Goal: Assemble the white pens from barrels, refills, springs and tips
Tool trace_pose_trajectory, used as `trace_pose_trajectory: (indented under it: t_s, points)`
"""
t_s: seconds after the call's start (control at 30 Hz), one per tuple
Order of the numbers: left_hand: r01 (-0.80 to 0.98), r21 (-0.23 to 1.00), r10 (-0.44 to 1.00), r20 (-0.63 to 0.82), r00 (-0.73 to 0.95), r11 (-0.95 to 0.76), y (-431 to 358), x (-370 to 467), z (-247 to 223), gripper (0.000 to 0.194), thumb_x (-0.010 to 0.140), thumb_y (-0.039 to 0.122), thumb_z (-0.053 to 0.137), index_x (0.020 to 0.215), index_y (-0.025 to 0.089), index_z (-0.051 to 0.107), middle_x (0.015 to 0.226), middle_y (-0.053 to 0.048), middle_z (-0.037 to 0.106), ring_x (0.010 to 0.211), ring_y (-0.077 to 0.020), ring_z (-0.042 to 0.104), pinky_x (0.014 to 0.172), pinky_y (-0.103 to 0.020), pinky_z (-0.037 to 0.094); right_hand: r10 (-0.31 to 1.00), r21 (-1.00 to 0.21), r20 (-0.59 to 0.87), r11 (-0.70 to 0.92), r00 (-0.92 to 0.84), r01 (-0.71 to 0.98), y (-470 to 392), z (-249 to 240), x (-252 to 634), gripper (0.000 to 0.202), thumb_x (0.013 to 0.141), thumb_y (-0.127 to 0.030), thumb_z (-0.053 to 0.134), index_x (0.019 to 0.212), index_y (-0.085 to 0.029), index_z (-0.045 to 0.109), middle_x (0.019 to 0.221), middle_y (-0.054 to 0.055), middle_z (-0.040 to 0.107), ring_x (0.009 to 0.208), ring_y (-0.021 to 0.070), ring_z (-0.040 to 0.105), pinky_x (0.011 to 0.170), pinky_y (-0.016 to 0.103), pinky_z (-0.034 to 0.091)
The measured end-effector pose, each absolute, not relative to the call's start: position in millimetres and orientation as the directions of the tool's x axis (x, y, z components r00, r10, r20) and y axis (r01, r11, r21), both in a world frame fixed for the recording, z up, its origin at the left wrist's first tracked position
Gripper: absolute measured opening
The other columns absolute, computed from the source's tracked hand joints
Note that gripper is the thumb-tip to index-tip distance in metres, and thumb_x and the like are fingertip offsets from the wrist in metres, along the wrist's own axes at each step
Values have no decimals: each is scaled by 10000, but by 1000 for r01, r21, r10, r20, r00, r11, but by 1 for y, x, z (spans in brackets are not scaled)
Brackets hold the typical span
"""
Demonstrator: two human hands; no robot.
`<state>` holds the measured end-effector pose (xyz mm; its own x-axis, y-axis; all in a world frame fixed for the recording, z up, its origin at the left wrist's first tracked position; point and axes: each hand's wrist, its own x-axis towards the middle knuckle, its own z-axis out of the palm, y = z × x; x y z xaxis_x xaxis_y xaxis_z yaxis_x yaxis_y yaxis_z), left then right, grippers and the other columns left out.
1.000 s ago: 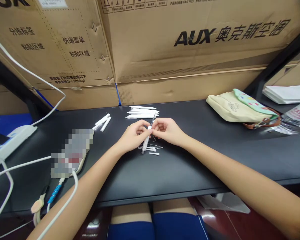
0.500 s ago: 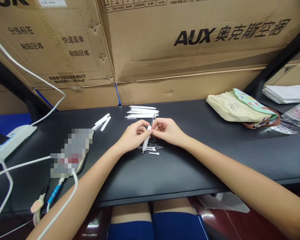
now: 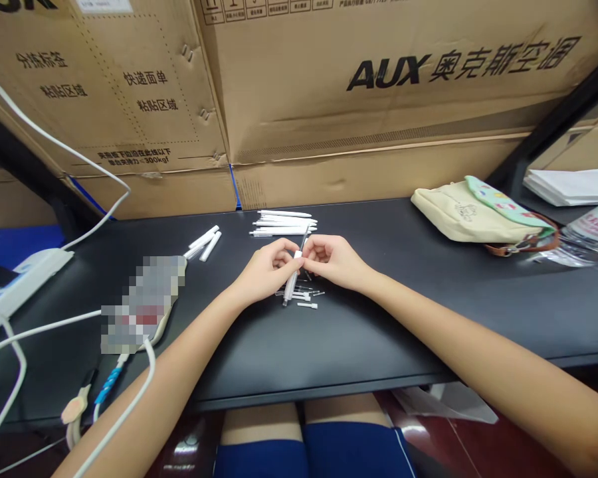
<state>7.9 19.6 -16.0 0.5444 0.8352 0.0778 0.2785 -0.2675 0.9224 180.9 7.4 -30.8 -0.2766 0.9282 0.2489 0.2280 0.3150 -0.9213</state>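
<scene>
Between thumb and fingers, my left hand (image 3: 272,269) grips a white pen barrel (image 3: 291,284) that slants down toward me. My right hand (image 3: 333,260) pinches at the barrel's upper end, where a thin dark refill (image 3: 305,236) sticks up; the fingertips of both hands meet there. Under and beside the hands lie small clear and white pen parts (image 3: 307,306). Behind them is a row of white pens (image 3: 284,231). Several short white tubes (image 3: 210,245) lie to the left.
A phone (image 3: 152,305) with cables and a white power strip (image 3: 27,285) are at the left. A cream pouch (image 3: 471,216), a plastic bottle (image 3: 593,232) and white paper (image 3: 573,186) are at the right. Cardboard boxes (image 3: 379,119) stand behind the black table (image 3: 379,345).
</scene>
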Motion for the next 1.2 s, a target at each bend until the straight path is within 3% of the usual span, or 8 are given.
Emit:
trace_pose_trajectory:
  t_s: [0.9, 1.2]
  points:
    - [367, 846, 828, 144, 542, -387, 18, 7, -18, 223, 793, 364, 553, 904, 171, 546, 648, 10, 603, 553, -110, 530, 543, -222, 425, 911, -873, 283, 375, -300, 314, 6, -32, 181, 89, 726, -202, 602, 672, -168, 540, 580, -27, 563, 526, 91, 511, 509, 216, 408]
    - [225, 926, 868, 170, 466, -302, 18, 11, -15, 256, 771, 368, 595, 904, 157, 539, 675, -9, 617, 599, -125, 575, 574, -230, 438, 900, -855, 397, 435, -182, 284, 2, -28, 178, 125, 744, -247, 628, 691, -174, 541, 585, -26, 558, 515, 93, 504, 507, 228, 419]
